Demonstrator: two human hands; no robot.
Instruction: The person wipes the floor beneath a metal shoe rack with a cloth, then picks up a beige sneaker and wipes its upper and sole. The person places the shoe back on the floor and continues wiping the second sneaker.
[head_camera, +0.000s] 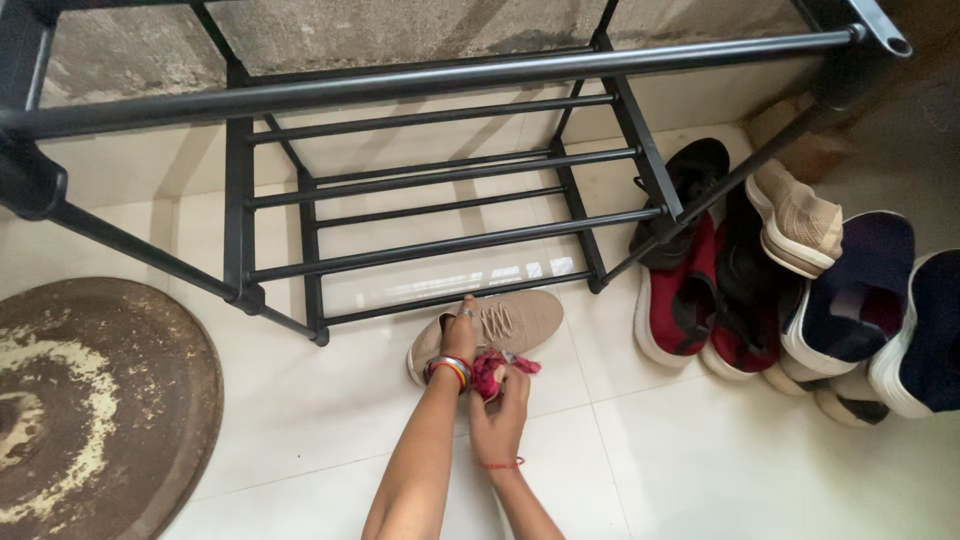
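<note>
A beige knit lace-up sneaker (500, 328) lies on the glossy white floor tiles (720, 450), just in front of the bottom bars of a black metal tube shoe rack (440, 205) with nothing on its shelves. The left hand (459, 338) rests on the sneaker's side, fingers curved against it, steadying it. The right hand (500, 408) has its fingers bunched tight around a crumpled red cloth (490, 370), pressed at the shoe's near edge; this looks like wiping under way, which calls for a firm brace and short rubbing strokes. Right of the rack stands a cluster of red, black, navy and beige shoes (780, 290); a rusty round metal disc (90, 400) lies at left.
</note>
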